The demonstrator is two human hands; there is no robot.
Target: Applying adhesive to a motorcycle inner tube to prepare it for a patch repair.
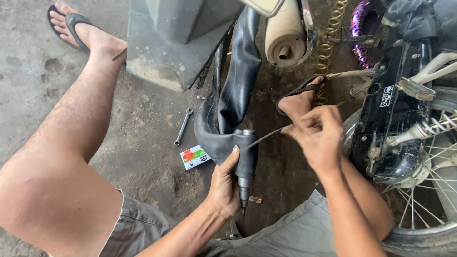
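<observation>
Left hand point(224, 183) is wrapped tight around a folded black inner tube point(228, 114) and a metal tool point(245, 166). Right hand point(316, 135) pinches a thin strip point(266, 136) stretched taut from the tube.

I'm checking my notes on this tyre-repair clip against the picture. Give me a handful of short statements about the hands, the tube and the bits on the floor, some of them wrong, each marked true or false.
1. The left hand grips a grey metal tool together with a fold of the black inner tube. True.
2. The right hand is flat on the floor. False: it is raised, pinching a thin strip that runs to the tool's top.
3. A spanner lies on the concrete floor left of the tube. True.
4. The small box is in the right hand. False: it lies on the floor by the tube.
5. A spoked wheel shows at the right edge. True.
</observation>
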